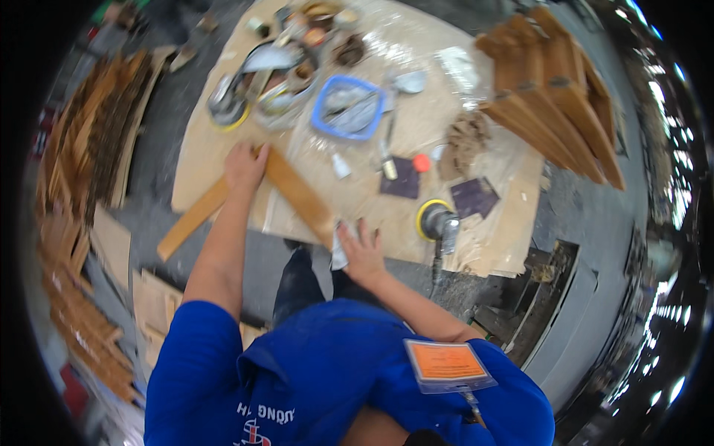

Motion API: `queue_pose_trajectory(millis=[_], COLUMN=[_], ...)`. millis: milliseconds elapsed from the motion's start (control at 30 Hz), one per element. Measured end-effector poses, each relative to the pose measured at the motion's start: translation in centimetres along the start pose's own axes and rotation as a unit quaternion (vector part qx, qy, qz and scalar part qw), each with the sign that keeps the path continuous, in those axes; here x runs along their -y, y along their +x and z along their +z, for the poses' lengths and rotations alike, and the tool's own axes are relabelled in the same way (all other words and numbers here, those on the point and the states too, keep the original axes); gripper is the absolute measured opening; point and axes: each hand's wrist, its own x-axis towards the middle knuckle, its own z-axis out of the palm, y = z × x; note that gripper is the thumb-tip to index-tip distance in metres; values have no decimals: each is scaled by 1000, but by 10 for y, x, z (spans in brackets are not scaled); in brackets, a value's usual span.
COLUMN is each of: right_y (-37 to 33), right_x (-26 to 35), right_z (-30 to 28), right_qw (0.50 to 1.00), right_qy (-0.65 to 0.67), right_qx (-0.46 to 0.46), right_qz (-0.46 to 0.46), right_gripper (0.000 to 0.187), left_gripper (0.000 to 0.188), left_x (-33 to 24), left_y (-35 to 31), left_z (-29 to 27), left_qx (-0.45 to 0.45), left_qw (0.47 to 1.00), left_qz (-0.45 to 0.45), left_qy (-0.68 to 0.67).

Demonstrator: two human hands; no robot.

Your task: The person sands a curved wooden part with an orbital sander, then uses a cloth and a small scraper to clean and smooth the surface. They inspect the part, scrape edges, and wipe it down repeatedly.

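Note:
My left hand (245, 169) is closed on the upper end of a flat brown wooden board (301, 195), which slants down to the right. Another board of the same colour (192, 221) runs down to the left from under that hand. Whether the two are joined is hidden by my fingers. At the right-hand board's lower end, my right hand (362, 254) holds a white piece of cloth or paper (339, 249) by its thumb side, its other fingers spread. The white piece lies against the wood.
On the covered table (297, 160) are a blue-rimmed tub (316, 119), a cluttered clear tub (275, 117), a brush (388, 165), dark sanding sheets (401, 181) and a corded sander (439, 221). Wooden frames (554, 89) stand at right; stacked wood (89, 141) lies left.

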Motion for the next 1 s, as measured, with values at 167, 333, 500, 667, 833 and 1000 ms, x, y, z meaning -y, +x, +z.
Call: queue_pose_trajectory(millis=[167,333,500,667,833,1000], right_y=[15,3,10,7,6,2], right_x=[7,5,6,2,1,1], right_z=[-2,-9,-6,-8,-4,-5], right_qw=[1000,1000,1000,1000,998,1000], right_qy=[12,-14,7,-1,21,9], right_qx=[-22,11,2,-24,-49,-15], right_qz=[-19,8,-1,-7,-19,10], right_gripper=[86,88,88,87,88,85], left_gripper=[50,52,54,54,52,52], left_x=[0,-2,-1,0,0,3], left_y=[0,3,2,3,0,2], left_z=[2,-1,0,2,6,6], left_qx=[14,57,53,62,-3,-1], left_qw=[999,997,997,996,999,1000], left_qz=[-25,-49,-48,-46,-16,-10], left_qy=[33,26,18,39,37,30])
